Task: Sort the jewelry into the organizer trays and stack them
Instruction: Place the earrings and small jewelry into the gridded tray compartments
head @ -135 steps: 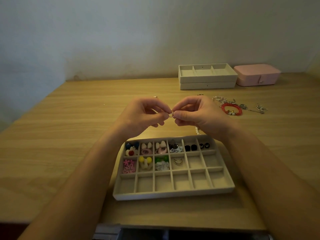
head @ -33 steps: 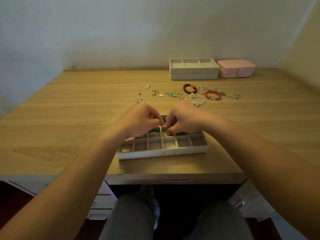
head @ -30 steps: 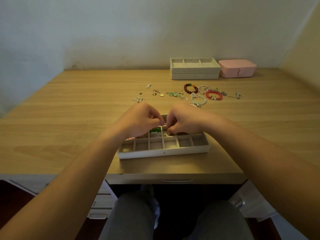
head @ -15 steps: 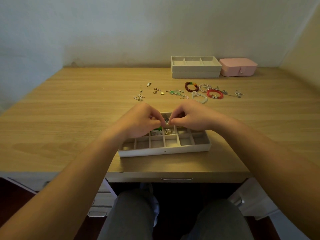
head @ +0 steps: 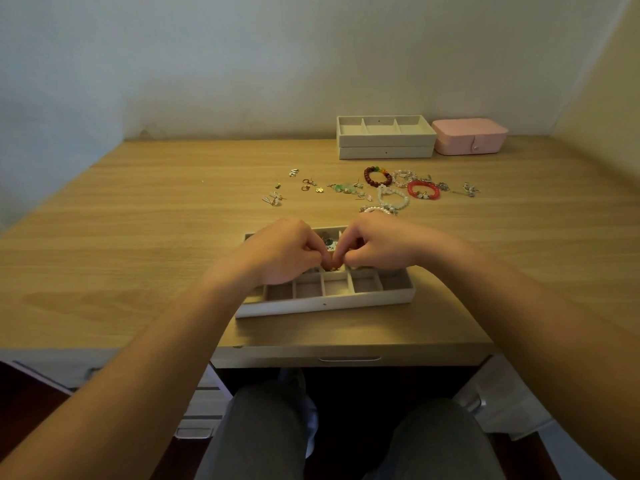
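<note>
- Pale wooden surface (head: pixel 138 271) fills the view, its front edge just above the person's grey-trousered knees (head: pixel 263 427).
- Near that edge sits a cream compartment tray (head: pixel 325 303). Its front row of cells shows, and the farther rows are mostly hidden.
- Over the tray's middle, the left grip (head: pixel 280 254) and right grip (head: pixel 377 247) meet with fingers curled, together pinching a small gold-toned piece (head: pixel 333 268) just above a cell.
- Beyond lie loose earrings (head: pixel 275 199), a pearl bracelet (head: pixel 393 199), a red bracelet (head: pixel 423 189) and a brown beaded bracelet (head: pixel 376 176).
- Against the wall, two stacked trays (head: pixel 386 136) stand just beside a pink box (head: pixel 469 136).
</note>
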A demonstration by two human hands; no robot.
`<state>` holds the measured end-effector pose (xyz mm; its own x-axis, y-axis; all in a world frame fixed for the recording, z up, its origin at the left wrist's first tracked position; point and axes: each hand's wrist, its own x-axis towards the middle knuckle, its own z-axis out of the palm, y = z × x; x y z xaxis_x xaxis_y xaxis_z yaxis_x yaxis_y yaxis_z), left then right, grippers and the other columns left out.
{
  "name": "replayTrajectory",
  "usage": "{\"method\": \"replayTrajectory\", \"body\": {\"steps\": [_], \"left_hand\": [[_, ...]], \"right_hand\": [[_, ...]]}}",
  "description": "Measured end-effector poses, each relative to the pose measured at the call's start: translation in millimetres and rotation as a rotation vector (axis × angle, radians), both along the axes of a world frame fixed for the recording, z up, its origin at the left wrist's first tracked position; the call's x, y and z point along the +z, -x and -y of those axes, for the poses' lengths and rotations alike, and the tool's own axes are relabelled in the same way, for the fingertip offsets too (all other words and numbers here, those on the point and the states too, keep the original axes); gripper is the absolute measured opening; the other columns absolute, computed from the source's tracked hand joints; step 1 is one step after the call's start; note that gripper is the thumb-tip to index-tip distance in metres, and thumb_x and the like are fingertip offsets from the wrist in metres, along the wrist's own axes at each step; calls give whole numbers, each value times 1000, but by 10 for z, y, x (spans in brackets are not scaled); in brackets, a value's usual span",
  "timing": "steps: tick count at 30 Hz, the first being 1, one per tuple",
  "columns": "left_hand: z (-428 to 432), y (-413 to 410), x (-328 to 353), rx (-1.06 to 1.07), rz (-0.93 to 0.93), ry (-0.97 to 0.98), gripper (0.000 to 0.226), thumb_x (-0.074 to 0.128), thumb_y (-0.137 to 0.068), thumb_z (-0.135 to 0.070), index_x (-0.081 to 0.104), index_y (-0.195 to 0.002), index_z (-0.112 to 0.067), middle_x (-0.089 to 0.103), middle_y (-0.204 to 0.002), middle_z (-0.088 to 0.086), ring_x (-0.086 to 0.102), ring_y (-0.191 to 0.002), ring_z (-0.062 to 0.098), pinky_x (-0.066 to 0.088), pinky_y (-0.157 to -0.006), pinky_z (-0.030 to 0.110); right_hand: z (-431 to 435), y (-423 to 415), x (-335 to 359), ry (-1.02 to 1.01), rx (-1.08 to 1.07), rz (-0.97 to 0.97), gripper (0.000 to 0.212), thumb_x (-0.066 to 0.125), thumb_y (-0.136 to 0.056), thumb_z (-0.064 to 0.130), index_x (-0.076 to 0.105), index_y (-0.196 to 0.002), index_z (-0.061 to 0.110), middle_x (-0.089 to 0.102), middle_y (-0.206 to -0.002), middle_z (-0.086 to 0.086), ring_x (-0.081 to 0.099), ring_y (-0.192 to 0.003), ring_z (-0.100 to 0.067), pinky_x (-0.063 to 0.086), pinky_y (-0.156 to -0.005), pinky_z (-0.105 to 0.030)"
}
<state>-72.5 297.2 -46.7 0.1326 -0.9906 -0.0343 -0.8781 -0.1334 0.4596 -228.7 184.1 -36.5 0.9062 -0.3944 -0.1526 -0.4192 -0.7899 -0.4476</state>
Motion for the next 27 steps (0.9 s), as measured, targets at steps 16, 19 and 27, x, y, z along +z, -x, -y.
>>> {"method": "replayTrajectory", "body": {"steps": [16, 19, 27], "left_hand": [[67, -460, 185, 270, -174, 191, 20, 61, -93, -19, 76, -86, -31, 70, -100, -8, 61, -91, 5, 49, -75, 24], [179, -725, 138, 408, -203, 218, 15, 63, -94, -19, 75, -92, -27, 71, -106, -3, 62, -102, 13, 51, -86, 32], [530, -1106, -159, 498, -187, 179, 16, 67, -94, -21, 69, -110, -20, 67, -104, -4, 63, -100, 14, 53, -88, 30]], "right_hand": [[168, -325, 70, -103, -231, 361, 19, 58, -98, 18, 77, -97, 23, 69, -94, 10, 61, -87, -6, 48, -75, -24], [249, -497, 98, -118, -300, 402, 22, 54, -101, 17, 75, -103, 23, 66, -110, 8, 59, -104, -10, 49, -92, -31], [526, -825, 58, -237, -366, 372, 23, 52, -102, 13, 73, -102, 22, 65, -93, 2, 57, -83, -11, 45, -67, -22]]}}
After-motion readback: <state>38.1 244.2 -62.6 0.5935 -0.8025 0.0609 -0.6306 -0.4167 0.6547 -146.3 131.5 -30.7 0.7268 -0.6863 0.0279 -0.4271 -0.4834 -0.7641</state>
